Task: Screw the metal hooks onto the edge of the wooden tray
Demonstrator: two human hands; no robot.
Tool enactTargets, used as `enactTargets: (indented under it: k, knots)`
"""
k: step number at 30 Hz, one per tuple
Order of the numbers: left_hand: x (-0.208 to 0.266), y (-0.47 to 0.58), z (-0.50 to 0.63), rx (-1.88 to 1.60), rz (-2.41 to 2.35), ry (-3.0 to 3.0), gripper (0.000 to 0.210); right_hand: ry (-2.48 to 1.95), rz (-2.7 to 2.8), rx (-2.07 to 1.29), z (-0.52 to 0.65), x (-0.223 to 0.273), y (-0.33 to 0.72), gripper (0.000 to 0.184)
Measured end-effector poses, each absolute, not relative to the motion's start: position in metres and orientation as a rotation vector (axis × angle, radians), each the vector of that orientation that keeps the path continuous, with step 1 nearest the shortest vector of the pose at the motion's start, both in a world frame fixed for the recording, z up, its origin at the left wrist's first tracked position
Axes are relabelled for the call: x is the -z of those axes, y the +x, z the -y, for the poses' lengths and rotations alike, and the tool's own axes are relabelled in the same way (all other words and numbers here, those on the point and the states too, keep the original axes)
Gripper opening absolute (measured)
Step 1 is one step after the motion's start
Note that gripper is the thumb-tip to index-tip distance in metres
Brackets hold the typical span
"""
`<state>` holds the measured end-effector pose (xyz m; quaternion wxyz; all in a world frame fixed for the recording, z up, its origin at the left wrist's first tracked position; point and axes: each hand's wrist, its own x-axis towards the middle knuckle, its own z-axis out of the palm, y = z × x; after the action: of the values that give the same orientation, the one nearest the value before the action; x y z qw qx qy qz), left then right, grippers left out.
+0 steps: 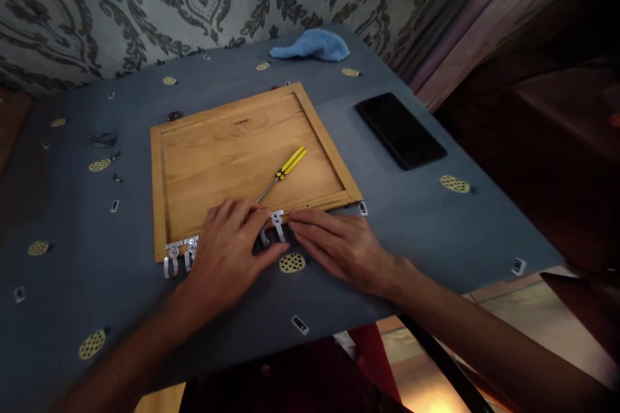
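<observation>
A framed wooden panel (232, 155) lies flat on the table. Along its near edge runs a metal hook rail (175, 250) with several silver hooks; its middle is hidden under my left hand (230, 251). That hand presses over the rail, its fingers on the panel and its thumb on the near side by a hook. Just beyond the rail's right end, my right hand (346, 245) has its fingers pressed together at the panel edge; what is between the fingertips, if anything, is hidden. A yellow and black screwdriver (290, 163) rests on the panel, its tip behind my left hand.
A black phone (401, 130) lies to the right of the panel. At the back is a blue cloth (314, 46). Small dark screws (117, 177) and a dark, blurred object (104, 139) are on the left. The patterned table covering (407, 226) ends at the right and near edges.
</observation>
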<state>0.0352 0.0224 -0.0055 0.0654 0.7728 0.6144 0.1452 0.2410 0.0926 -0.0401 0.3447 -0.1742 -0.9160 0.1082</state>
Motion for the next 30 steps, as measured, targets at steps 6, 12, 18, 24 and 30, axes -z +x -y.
enactTargets:
  k: [6, 12, 18, 24, 30]
  knots:
    - [0.0059, 0.0357, -0.0234, -0.456, -1.847, 2.369, 0.031, -0.437, 2.414, -0.273, -0.0921, 0.0395, 0.2419, 0.021]
    - [0.0049, 0.0354, -0.0238, -0.405, -1.825, 2.361, 0.032, -0.436, 2.397, -0.301, -0.0902, 0.0412, 0.2425, 0.017]
    - [0.0036, 0.0343, -0.0241, -0.393, -1.82, 2.352, 0.033, -0.467, 2.401, -0.329, -0.091, 0.0398, 0.2416, 0.022]
    - [0.0034, 0.0338, -0.0239, -0.406, -1.806, 2.383, 0.033, -0.465, 2.433, -0.341, -0.0906, 0.0439, 0.2432, 0.022]
    - [0.0015, 0.0352, -0.0247, -0.388, -1.814, 2.357, 0.032, -0.448, 2.468, -0.375, -0.089, 0.0472, 0.2433, 0.024]
